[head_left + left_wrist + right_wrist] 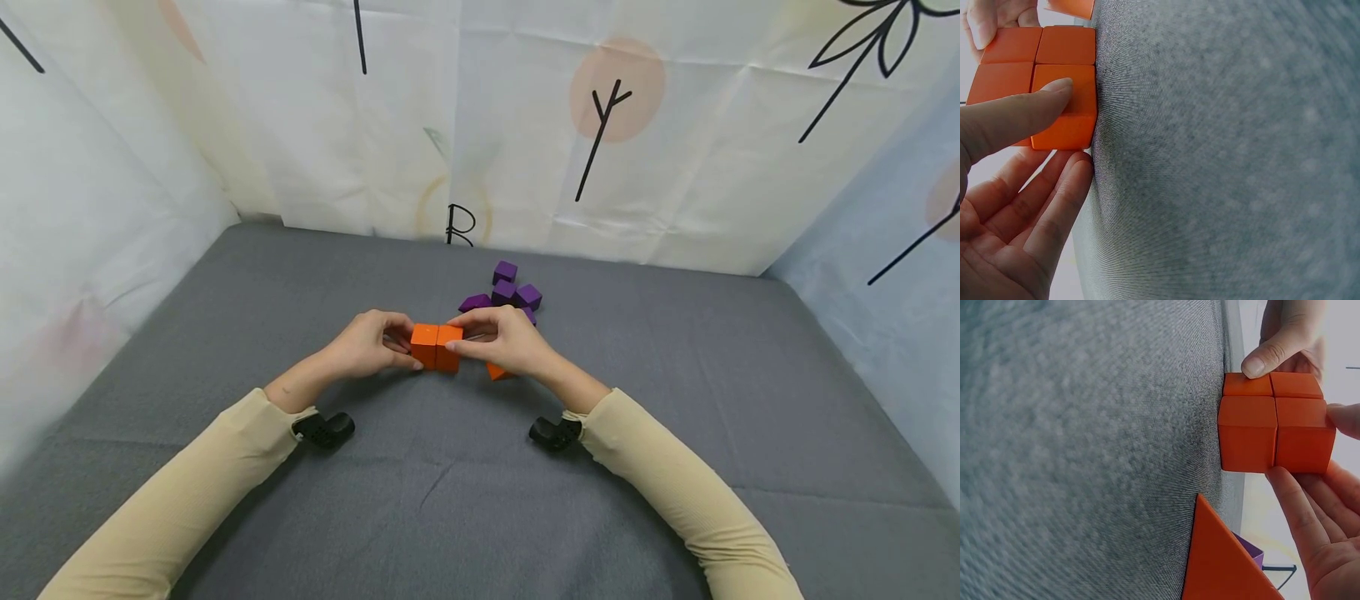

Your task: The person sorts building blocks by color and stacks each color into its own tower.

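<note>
Several orange cubes stand in a small stack, two wide and two high, on the grey cloth. My left hand grips its left side, with the thumb on the front of a lower cube in the left wrist view. On the other side my right hand pinches an upper right cube between thumb and fingers. An orange wedge-like block with a triangular face lies on the cloth near the right hand, which partly covers it in the head view.
Beyond the right hand lies a loose group of purple blocks, some partly hidden by that hand. Grey cloth covers the table. White printed fabric hangs at the back and both sides. Each wrist carries a black camera.
</note>
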Action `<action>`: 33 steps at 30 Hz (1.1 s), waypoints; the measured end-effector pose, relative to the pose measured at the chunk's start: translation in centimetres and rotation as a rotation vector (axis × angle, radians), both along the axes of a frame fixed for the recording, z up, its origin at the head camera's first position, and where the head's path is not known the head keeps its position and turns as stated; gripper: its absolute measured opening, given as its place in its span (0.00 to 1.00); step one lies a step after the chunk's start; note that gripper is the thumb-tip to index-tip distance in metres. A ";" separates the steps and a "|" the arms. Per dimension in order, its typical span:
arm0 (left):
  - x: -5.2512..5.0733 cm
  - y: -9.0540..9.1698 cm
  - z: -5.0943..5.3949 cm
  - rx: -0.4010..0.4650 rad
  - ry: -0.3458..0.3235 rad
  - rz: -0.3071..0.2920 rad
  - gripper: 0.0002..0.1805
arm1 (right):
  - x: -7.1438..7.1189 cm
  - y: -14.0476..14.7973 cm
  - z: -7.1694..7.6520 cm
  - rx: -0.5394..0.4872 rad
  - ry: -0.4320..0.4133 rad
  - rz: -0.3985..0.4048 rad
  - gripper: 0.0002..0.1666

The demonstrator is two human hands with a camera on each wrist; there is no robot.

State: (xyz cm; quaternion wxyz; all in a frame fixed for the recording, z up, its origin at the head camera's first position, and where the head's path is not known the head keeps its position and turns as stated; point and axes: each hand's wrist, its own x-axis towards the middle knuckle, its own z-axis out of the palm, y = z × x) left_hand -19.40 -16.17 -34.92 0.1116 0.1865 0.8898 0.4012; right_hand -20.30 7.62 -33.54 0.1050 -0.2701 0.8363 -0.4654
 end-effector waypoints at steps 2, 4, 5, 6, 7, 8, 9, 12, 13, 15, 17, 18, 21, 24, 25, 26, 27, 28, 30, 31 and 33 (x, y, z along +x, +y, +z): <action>0.0 0.0 0.0 -0.001 0.001 0.001 0.18 | 0.0 0.0 0.0 -0.002 -0.001 0.003 0.21; 0.1 0.0 0.0 0.000 0.002 0.001 0.18 | 0.1 0.0 0.0 -0.008 -0.006 0.005 0.21; 0.1 -0.1 0.1 -0.001 0.002 0.001 0.17 | 0.1 0.0 0.0 -0.010 -0.006 0.004 0.22; 0.1 -0.1 0.1 -0.004 0.002 0.003 0.18 | 0.1 0.1 0.0 -0.016 -0.007 0.004 0.23; 0.1 -0.1 0.2 -0.006 0.001 0.005 0.18 | 0.2 0.1 0.1 -0.023 -0.008 0.003 0.23; 0.1 -0.1 0.2 -0.007 -0.001 0.007 0.18 | 0.2 0.1 0.1 -0.032 -0.008 0.001 0.23; 0.1 -0.1 0.2 -0.008 -0.003 0.008 0.18 | 0.2 0.2 0.2 -0.043 -0.006 0.000 0.24; 0.1 -0.2 0.2 -0.009 -0.010 0.011 0.18 | 0.1 0.6 0.5 -0.063 0.009 -0.005 0.23; 0.1 -0.2 0.2 -0.008 -0.010 0.012 0.18 | 0.0 0.7 0.6 -0.065 0.018 -0.007 0.22; 0.1 -0.2 0.2 -0.007 -0.007 0.009 0.18 | -0.1 1.1 0.7 -0.061 0.045 -0.005 0.22; 0.1 -0.2 0.3 -0.007 -0.006 0.010 0.18 | -0.1 1.4 0.7 -0.055 0.068 -0.002 0.22; 0.1 -0.2 0.3 -0.009 -0.004 0.009 0.18 | -0.1 1.6 0.7 -0.050 0.076 -0.001 0.22; 0.1 -0.2 0.3 -0.012 -0.007 0.008 0.19 | -0.2 2.2 0.5 -0.030 0.087 0.001 0.23; 0.2 -0.3 0.3 -0.014 -0.012 0.011 0.19 | -0.1 2.8 0.4 -0.004 0.091 -0.003 0.23; 0.2 -0.3 0.3 -0.013 -0.013 0.011 0.19 | -0.1 3.0 0.3 0.003 0.094 -0.004 0.23; 0.2 -0.3 0.2 -0.013 -0.013 0.011 0.19 | -0.1 3.2 0.2 0.008 0.099 -0.003 0.24; 0.2 -0.3 0.2 -0.011 -0.015 0.011 0.19 | -0.1 3.4 0.2 0.011 0.104 -0.001 0.24; 0.2 -0.3 0.2 -0.009 -0.015 0.010 0.19 | -0.1 3.6 0.2 0.012 0.108 0.002 0.24; 0.2 -0.3 0.2 -0.005 -0.015 0.009 0.19 | -0.1 3.9 0.0 0.020 0.113 0.005 0.24; 0.2 -0.3 0.2 -0.003 -0.015 0.008 0.19 | 0.0 4.0 0.0 0.025 0.113 0.006 0.25; 0.2 -0.3 0.3 -0.002 -0.014 0.008 0.19 | 0.0 4.3 -0.1 0.033 0.107 0.010 0.25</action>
